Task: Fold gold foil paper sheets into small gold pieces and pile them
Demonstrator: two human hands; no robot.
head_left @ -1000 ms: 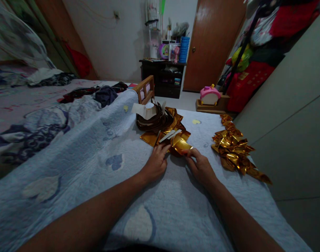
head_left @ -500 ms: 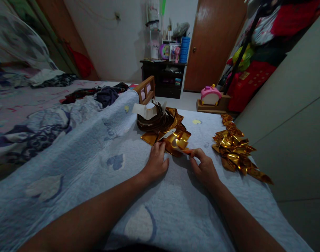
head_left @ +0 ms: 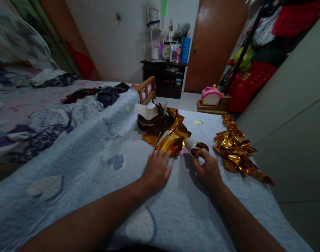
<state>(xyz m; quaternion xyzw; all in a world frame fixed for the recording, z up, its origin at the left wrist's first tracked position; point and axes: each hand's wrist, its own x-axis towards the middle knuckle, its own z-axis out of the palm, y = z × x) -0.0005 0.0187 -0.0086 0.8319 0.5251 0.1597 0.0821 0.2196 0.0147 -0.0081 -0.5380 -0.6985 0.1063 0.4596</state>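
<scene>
My left hand (head_left: 157,169) lies flat with fingers stretched, its tips at the near edge of shiny gold foil paper (head_left: 172,140) spread on the bed. In my right hand (head_left: 208,169), thumb and finger pinch a curled sheet of foil paper (head_left: 190,143) that shows a pale side and a brownish curled end. Behind the gold sheets stands a thick, bent stack of paper (head_left: 154,122) with dark edges and white flaps on top. Over to the right sits a pile of folded gold foil pieces (head_left: 234,148).
A pale blue quilt (head_left: 97,189) with heart patterns covers the bed. A white cabinet (head_left: 293,140) borders the right side. Beyond the bed's far end are a wooden rail (head_left: 146,90), a pink toy (head_left: 211,96) and a dark shelf unit (head_left: 162,78).
My right hand has drawn a sheet of foil paper off the gold sheets, rightward, and it now curls in the pinch. My left hand has shifted slightly nearer, its fingers straighter.
</scene>
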